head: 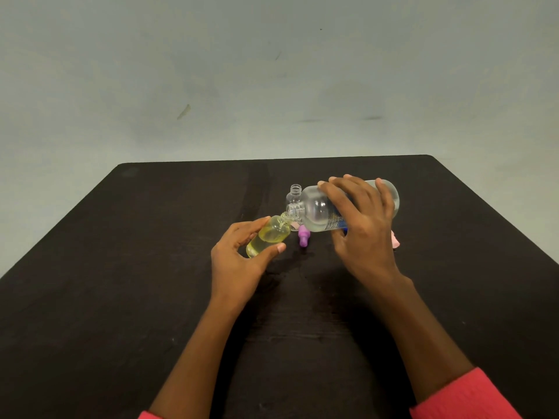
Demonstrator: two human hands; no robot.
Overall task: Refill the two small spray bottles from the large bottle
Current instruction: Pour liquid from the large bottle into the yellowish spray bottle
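Nearly horizontal large bottle (317,210), mouth leftward, meeting tilted yellow bottle (269,235).

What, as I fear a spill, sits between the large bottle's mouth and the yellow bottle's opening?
Nothing visible: the large bottle, tipped in the right hand, has its mouth right at the open neck of the yellow bottle in the left hand.

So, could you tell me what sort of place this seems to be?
Probably a plain indoor room set up for tabletop recording: a dark table before a scuffed pale wall, with little else but refill things such as the large bottle, small yellow bottle and purple spray cap.
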